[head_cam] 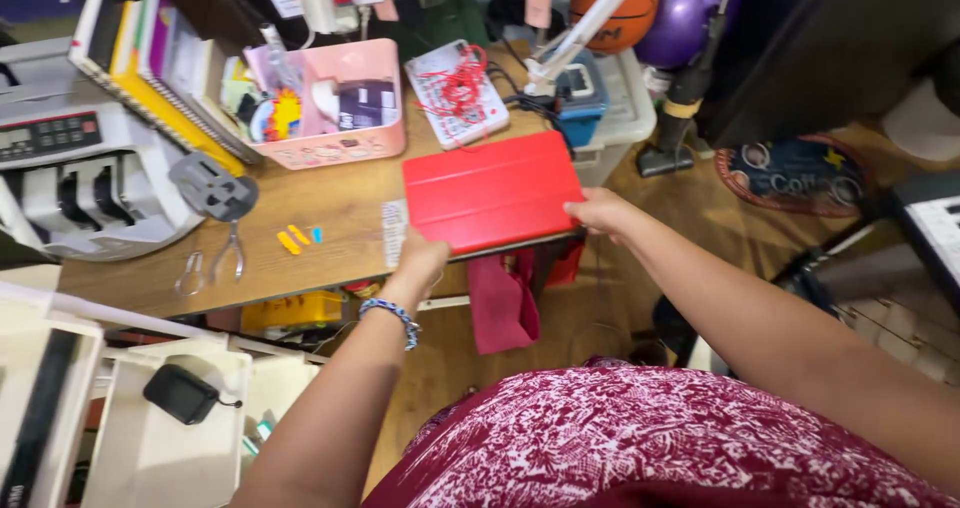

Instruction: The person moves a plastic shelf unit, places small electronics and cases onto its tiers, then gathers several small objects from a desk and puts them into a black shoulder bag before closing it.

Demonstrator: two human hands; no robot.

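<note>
You stand over a wooden desk (320, 218) with a wood-plank floor (700, 218) to its right. At the far left sit a grey bill-counting machine (70, 168) and a row of upright books (150, 58). A pink storage box (335, 108) rests at the far middle of the desk. Beyond it lie a basketball (625, 13) and a purple ball (690, 8). A round patterned mat (795, 173) lies on the floor at right. Near left, you see white shelving (160, 438).

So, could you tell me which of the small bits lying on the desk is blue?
The rightmost bit, nearest the red case; the two bits left of it are orange and yellow.
</note>
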